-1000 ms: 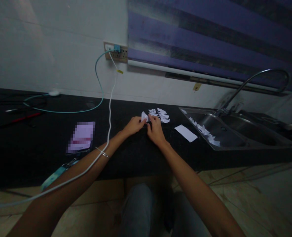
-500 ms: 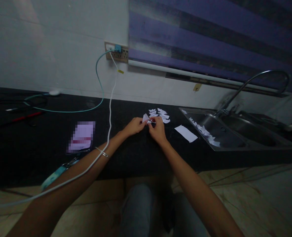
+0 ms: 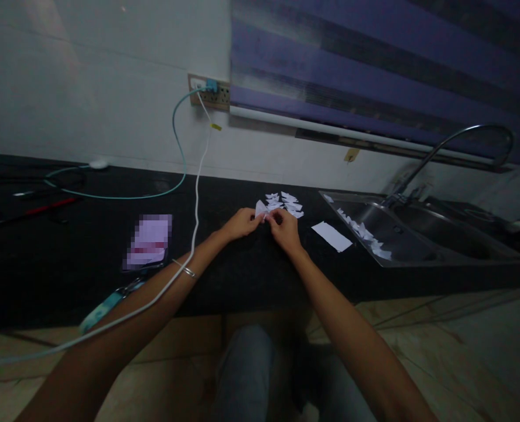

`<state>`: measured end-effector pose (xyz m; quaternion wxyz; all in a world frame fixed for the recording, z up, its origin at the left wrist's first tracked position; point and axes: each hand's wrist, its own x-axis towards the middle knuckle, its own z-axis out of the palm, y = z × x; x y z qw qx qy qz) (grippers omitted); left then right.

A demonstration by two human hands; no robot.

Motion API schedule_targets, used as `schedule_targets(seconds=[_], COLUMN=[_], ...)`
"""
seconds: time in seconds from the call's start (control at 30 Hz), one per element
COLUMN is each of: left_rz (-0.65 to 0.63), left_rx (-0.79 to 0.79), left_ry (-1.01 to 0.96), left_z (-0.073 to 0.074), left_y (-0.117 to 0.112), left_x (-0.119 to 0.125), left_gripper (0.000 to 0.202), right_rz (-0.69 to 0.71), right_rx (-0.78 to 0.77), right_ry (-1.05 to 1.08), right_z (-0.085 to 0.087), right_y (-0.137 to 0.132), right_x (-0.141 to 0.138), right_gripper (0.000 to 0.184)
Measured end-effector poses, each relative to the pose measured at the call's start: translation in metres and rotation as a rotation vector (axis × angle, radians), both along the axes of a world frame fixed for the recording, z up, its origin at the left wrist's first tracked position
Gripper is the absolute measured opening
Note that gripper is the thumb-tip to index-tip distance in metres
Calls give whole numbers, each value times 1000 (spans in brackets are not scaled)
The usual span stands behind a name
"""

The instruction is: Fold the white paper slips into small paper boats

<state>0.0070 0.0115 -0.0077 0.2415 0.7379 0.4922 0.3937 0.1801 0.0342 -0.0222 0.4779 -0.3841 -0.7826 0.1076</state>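
My left hand [image 3: 240, 223] and my right hand [image 3: 285, 228] meet over the black counter [image 3: 225, 258], both pinched on one small folded white paper piece [image 3: 262, 209] held between them. Just behind the hands lies a little heap of several folded white paper pieces [image 3: 285, 203]. A flat white paper slip [image 3: 331, 236] lies to the right of my right hand. A thin bracelet sits on my left wrist.
A phone [image 3: 148, 242] with a lit screen lies left of my arm, a lanyard [image 3: 106, 306] hanging off the counter edge. White and teal cables [image 3: 195, 193] run from a wall socket [image 3: 208, 92]. A steel sink [image 3: 411, 231] at right holds more paper scraps [image 3: 365, 234].
My hands have lifted slightly and drawn closer together on the small paper piece; the right hand's fingers have shifted from pressing it down to pinching it.
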Motion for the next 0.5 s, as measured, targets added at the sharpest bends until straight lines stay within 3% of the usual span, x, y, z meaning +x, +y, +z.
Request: schedule_targets(seconds=[0.17,0.3,0.5], left_rz=[-43,-102,-128], left_rx=[-12,-71,-225], left_ry=[0,-146,-299], left_z=[-3,-5,5], left_y=[4,9,7], left_x=[-2,-5,-7], left_gripper=[35,38,32], right_rz=[16,41,25], right_rx=[74,135,128], right_ry=[-10,-24,-19], right_z=[2,2,2], right_y=[-4,-7,-10], right_x=[0,-1,-4], right_gripper=[12,21,31])
